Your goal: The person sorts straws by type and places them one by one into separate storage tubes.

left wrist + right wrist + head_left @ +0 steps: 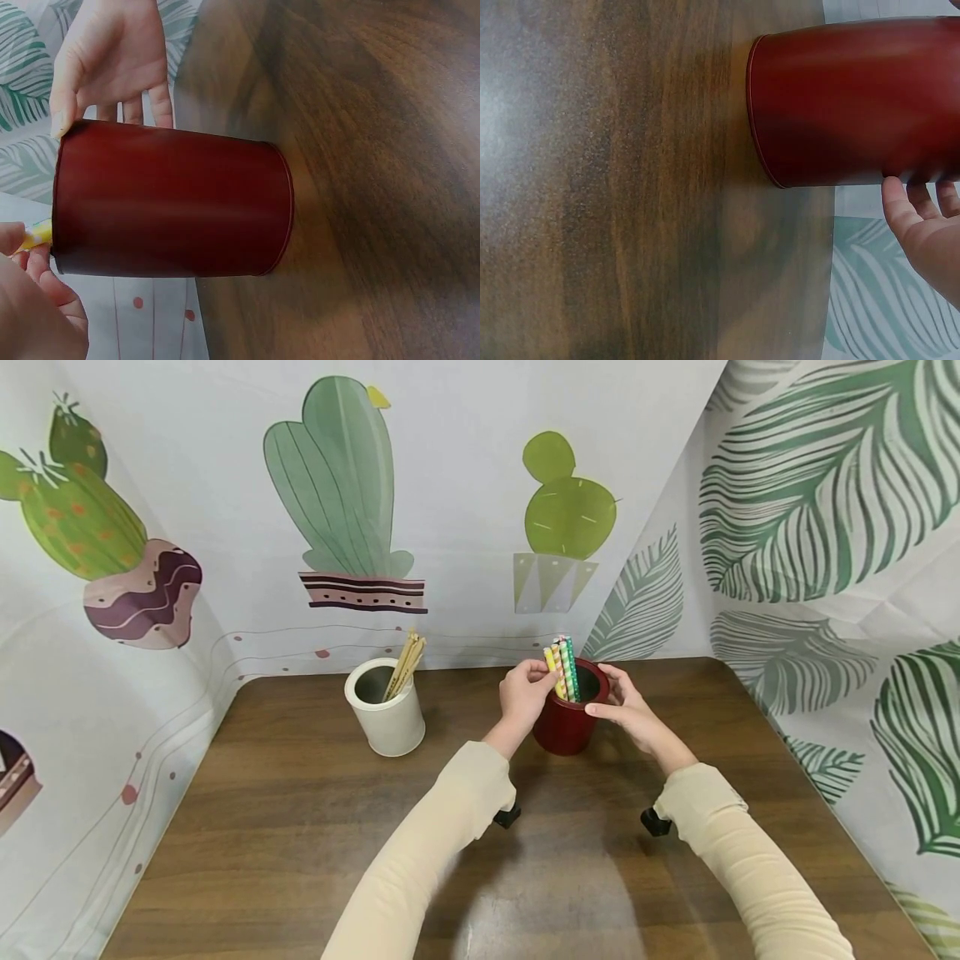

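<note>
In the head view, a dark red cup stands upright near the back edge of the table. Several striped and dotted paper straws, in yellow, orange, green and teal, lean at its left side. My left hand pinches a yellow straw at the cup's rim; in the left wrist view its yellow end shows between thumb and fingers. From the other side my right hand holds the cup at its rim, thumb in front and fingers behind. Its fingertips touch the cup's wall in the right wrist view.
To the left stands a cream cup with several tan sticks or straws leaning in it. Brown wood-grain tabletop runs toward me. A printed cloth with cacti and leaves hangs behind and at the sides.
</note>
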